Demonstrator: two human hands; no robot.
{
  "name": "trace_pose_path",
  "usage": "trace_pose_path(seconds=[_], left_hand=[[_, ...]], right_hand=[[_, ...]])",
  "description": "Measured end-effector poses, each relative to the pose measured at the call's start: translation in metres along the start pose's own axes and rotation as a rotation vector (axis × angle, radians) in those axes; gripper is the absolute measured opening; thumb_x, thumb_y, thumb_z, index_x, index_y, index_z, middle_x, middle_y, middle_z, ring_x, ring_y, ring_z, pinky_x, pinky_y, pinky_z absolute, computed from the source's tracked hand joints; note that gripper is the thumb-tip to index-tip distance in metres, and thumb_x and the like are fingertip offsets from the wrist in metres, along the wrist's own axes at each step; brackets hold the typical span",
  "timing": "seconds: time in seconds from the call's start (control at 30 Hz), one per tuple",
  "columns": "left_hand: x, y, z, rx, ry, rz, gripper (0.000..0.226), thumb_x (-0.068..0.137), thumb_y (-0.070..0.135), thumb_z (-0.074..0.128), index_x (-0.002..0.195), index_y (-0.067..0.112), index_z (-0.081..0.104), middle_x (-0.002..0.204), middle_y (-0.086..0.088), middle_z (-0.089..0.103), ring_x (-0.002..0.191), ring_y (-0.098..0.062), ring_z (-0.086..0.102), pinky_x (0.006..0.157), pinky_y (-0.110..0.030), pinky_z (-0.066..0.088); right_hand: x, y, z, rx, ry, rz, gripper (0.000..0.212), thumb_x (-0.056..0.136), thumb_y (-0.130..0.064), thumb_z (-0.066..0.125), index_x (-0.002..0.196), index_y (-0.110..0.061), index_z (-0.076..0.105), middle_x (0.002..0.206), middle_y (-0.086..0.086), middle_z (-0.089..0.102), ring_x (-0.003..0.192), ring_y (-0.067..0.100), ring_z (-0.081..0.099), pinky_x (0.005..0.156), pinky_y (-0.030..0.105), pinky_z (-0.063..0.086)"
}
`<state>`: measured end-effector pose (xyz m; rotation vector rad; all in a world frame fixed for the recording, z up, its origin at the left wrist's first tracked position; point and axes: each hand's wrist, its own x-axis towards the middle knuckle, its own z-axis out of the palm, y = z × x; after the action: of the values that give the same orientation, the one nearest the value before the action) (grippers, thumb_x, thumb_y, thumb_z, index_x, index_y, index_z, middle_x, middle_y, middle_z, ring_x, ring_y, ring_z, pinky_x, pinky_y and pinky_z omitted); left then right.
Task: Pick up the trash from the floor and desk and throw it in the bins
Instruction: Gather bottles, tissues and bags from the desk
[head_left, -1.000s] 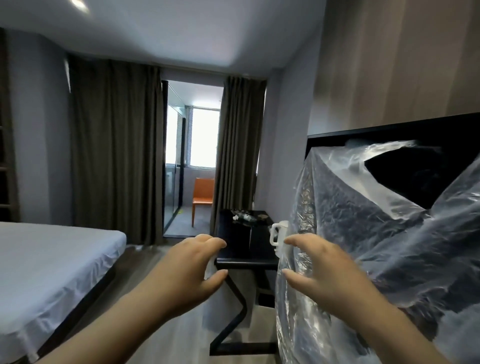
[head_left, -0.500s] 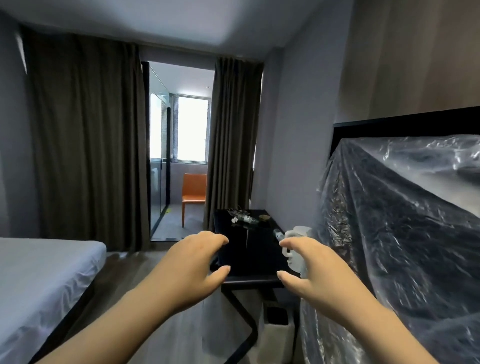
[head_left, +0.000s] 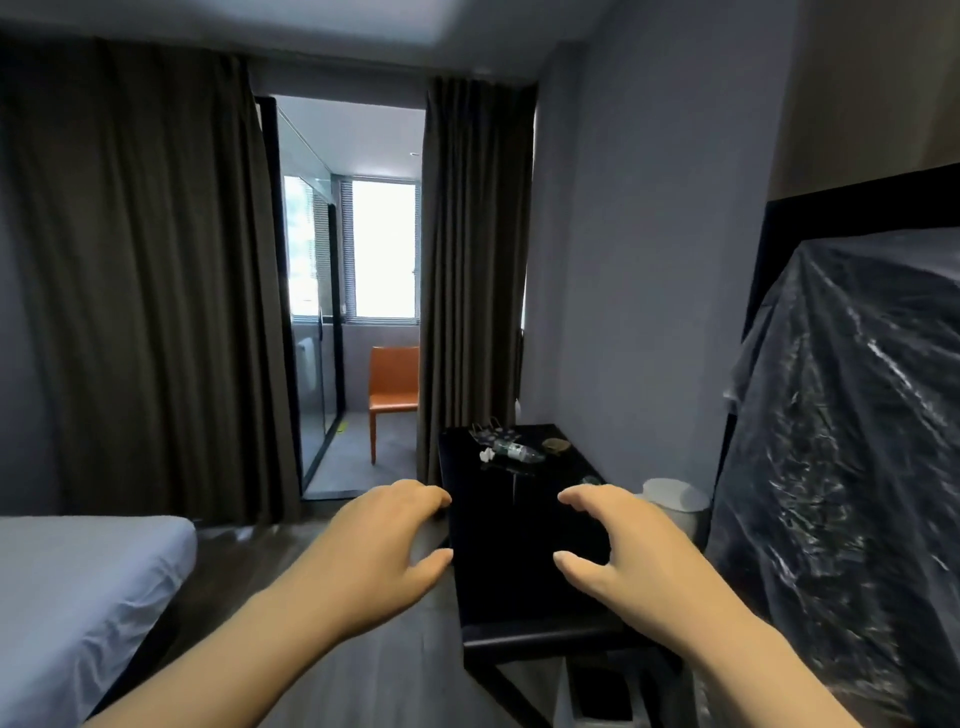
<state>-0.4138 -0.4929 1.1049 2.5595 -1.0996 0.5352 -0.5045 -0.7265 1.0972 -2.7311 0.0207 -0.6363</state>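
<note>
Both hands are out in front, palms down, nothing in either. The left hand (head_left: 379, 551) has loosely curved fingers with the thumb spread. The right hand (head_left: 631, 556) is the same, a mirror pose. They are apart from each other and not touching anything I can make out.

The table (head_left: 519, 525) is between and under the hands. It has a glossy black rectangular top with a thin slab edge and an angled dark frame below. The left hand is at its left edge and the right hand is over its right side.

The trash is at the far end of the table, well beyond both hands:
- a clear plastic bottle (head_left: 515, 453) lying on its side
- a small white crumpled scrap (head_left: 485, 457) just left of the bottle
- a patterned wrapper (head_left: 492, 433) behind it
- a flat brownish round piece (head_left: 557, 444) to the right of the bottle; the material is unclear

A bin (head_left: 563, 699) sits on the floor below the table, under the right wrist. It is white and boxy with a dark opening on top. I can't tell what is in it.

A white cylinder (head_left: 675, 496) stands just beyond the right hand. Its contents are not visible.

Right of the right hand is a bulky dark shape under crinkled clear plastic sheet (head_left: 852, 441). Left of the left hand is a bed (head_left: 78, 582) with a smooth white sheet. Beyond both hands are heavy pleated dark curtains (head_left: 135, 270) and an orange chair (head_left: 395, 382). The floor (head_left: 395, 670) is grey plank.
</note>
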Motion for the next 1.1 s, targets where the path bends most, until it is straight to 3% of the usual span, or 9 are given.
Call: trace_pose_path(seconds=[0.37, 0.83, 1.1], left_hand=[[0.134, -0.108, 0.075, -0.024, -0.061, -0.012, 0.049, 0.089, 0.05, 0.051, 0.135, 0.033, 0.043, 0.129, 0.018, 0.051, 0.12, -0.001, 0.047, 0.099, -0.019, 0.041], [0.314, -0.321, 0.15, -0.108, -0.138, 0.079, 0.052, 0.089, 0.047, 0.053, 0.137, 0.032, 0.042, 0.132, 0.016, 0.049, 0.121, -0.004, 0.047, 0.101, -0.02, 0.04], [0.397, -0.397, 0.208, -0.145, -0.219, 0.152, 0.052, 0.089, 0.046, 0.053, 0.138, 0.031, 0.041, 0.132, 0.015, 0.048, 0.121, -0.005, 0.047, 0.099, -0.018, 0.039]], right_hand=[[0.154, 0.058, 0.079, -0.011, -0.065, 0.054, 0.055, 0.084, -0.048, 0.059, 0.135, -0.038, 0.043, 0.13, -0.022, 0.048, 0.118, -0.002, 0.047, 0.092, 0.016, 0.04], [0.367, 0.071, 0.205, -0.027, -0.044, 0.222, 0.056, 0.084, -0.049, 0.059, 0.136, -0.037, 0.043, 0.131, -0.022, 0.047, 0.12, -0.005, 0.045, 0.091, 0.013, 0.036], [0.459, 0.098, 0.26, -0.059, -0.074, 0.33, 0.056, 0.084, -0.047, 0.062, 0.136, -0.036, 0.044, 0.131, -0.02, 0.049, 0.119, -0.003, 0.047, 0.087, 0.012, 0.036]])
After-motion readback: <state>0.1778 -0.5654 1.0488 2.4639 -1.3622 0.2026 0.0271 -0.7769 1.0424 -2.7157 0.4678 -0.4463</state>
